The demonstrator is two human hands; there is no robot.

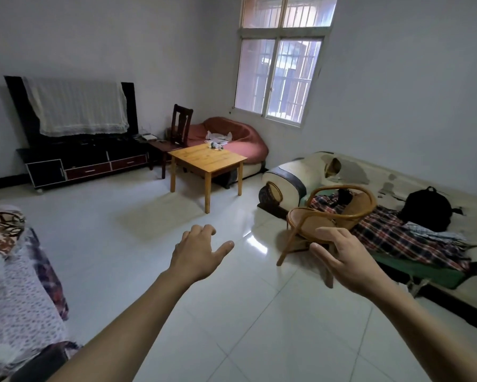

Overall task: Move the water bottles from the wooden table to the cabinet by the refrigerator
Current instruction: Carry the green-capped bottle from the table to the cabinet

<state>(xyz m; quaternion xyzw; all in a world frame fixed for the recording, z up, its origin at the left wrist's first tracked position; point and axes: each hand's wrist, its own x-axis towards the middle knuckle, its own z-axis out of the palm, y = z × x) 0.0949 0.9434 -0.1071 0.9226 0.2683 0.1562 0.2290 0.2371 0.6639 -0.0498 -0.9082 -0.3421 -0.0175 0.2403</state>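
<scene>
A light wooden table (204, 161) stands across the room near the far wall. Small clear water bottles (216, 145) lie on its far edge; they are too small to count. My left hand (198, 255) is stretched out in front of me, empty, with its fingers apart. My right hand (342, 257) is also out in front, empty, with its fingers spread. Both hands hover over the white tiled floor, far short of the table. No refrigerator or cabinet beside one is in view.
A rattan chair (334, 213) stands right of my path, just beyond my right hand. A sofa with a plaid cloth and a black backpack (427, 212) runs along the right wall. A TV stand (85, 164), dark wooden chair (181, 125), red beanbag (237, 139) line the far side. A covered couch (14, 285) is at left.
</scene>
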